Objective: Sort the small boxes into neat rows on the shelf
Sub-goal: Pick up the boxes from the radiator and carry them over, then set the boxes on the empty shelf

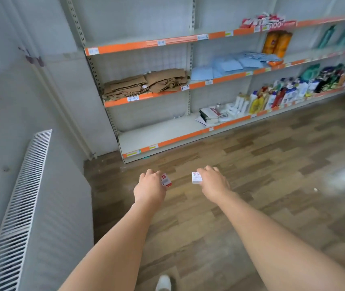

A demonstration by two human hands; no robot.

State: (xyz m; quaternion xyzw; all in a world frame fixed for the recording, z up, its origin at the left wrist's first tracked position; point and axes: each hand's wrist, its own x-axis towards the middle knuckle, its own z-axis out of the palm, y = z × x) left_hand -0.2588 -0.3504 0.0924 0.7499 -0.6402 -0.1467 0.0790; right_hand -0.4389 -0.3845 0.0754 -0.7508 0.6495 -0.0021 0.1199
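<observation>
Two small boxes are in play, one in each hand, held out over the wood-pattern floor (251, 164) at the middle of the frame, well short of the shelf unit (167, 141) that fills the upper centre and right. The left hand (149, 185) curls round a red-and-white box (166, 180), of which only the right-hand end shows past the fingers; the right hand (214, 183) pinches a white box (196, 177) with red print at its near end, most of the carton standing clear to the left of the fingers. Both look like light printed cardboard cartons, stiff enough to keep their corners yet easy to dent if squeezed, and the smooth faces could slip under a loose pinch. A hold across the two long sides, thumb against fingers, seems safest, leaving the underside free to set flat. The lowest shelf board (157, 133), just left of centre, shows bare surface where rows could go; whether other small boxes sit there already cannot be told. Folded brown paper bags (146, 84) lie on the shelf above.
</observation>
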